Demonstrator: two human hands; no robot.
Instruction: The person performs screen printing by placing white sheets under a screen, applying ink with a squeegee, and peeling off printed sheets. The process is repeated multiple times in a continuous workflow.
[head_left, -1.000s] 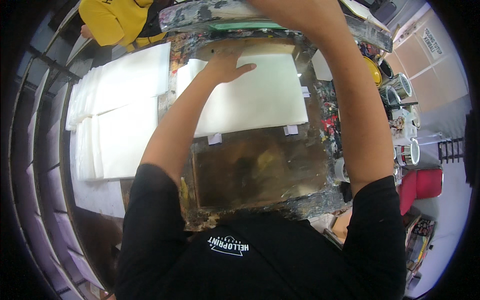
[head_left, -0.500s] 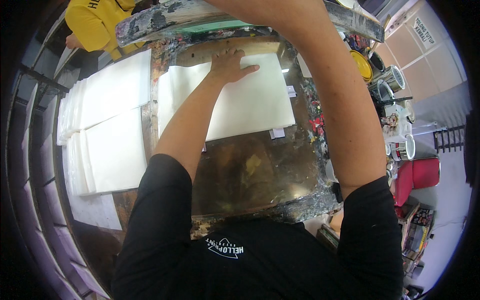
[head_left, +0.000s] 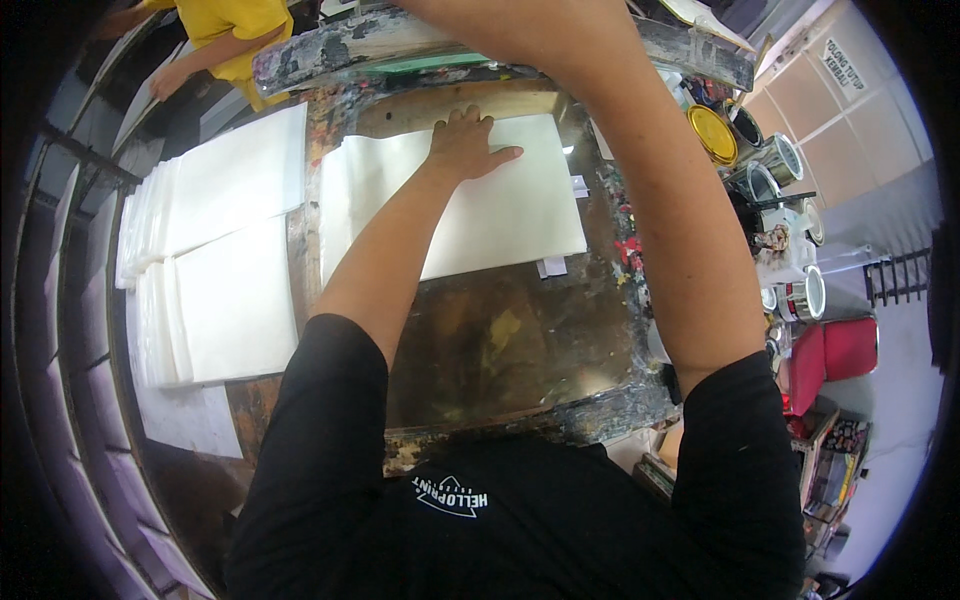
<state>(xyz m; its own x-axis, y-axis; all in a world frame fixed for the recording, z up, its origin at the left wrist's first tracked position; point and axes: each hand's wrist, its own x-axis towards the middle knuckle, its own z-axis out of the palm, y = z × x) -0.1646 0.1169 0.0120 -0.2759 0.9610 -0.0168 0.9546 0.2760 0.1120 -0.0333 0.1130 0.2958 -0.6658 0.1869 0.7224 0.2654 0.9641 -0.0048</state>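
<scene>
My left hand lies flat with fingers apart on a white sheet, on the glossy brown printing board. The sheet's left side has several folded edges or layers. Small white tabs show along the sheet's lower and right edges. At the top my right arm reaches up over the raised, ink-stained frame bar, which has a greenish strip under it. The right hand is cut off by the picture's upper edge, so its fingers and whatever they touch are hidden.
Two stacks of white sheets, an upper one and a lower one, lie left of the board. Paint cans and a yellow lid stand at the right, near a red chair. A co-worker in yellow is at the upper left; racks line the left.
My left hand stays spread on the sheet. The co-worker's arm and hand have come further into view. The frame bar sits slightly differently in the picture, and the view has shifted a little.
</scene>
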